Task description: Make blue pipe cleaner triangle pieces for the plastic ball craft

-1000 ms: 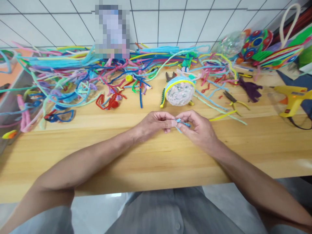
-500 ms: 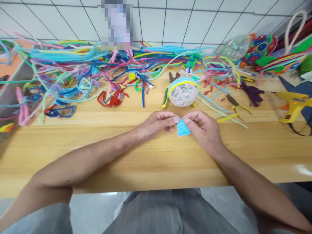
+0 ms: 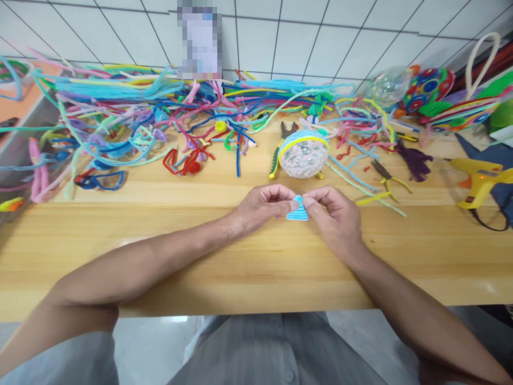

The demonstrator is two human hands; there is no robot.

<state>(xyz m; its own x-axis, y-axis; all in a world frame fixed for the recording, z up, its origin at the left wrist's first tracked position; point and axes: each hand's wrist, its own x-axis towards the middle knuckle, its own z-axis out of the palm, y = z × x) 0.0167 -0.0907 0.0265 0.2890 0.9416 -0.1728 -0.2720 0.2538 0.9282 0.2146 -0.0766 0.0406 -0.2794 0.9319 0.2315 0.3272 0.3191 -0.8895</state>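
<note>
Between my two hands is a small light-blue ribbed triangle (image 3: 297, 214), looking like pipe cleaner bent into rows. The thumb and fingers of my left hand (image 3: 269, 203) pinch its upper left side. My right hand (image 3: 334, 213) pinches the upper right side, near the tip. Its wide lower edge faces me, just above the wooden table (image 3: 256, 262). Straight behind the hands rests a clear ball (image 3: 303, 156) with a yellow band and a light-blue top, leaning over green-and-yellow pliers (image 3: 274, 158).
A tangle of coloured pipe cleaners (image 3: 132, 123) runs along the tiled wall. To the right lie small yellow-handled pliers (image 3: 387, 179), a purple tassel-like piece (image 3: 414, 160) and a yellow glue gun (image 3: 481, 179). Decorated colourful crafts (image 3: 428, 88) stand at the back right. A grey bin (image 3: 24, 144) is at the left.
The light-blue triangle has turned so that its wide edge now lies level toward me and its tip points away. Both hands keep their pinch, with the left thumb shifted onto its side.
</note>
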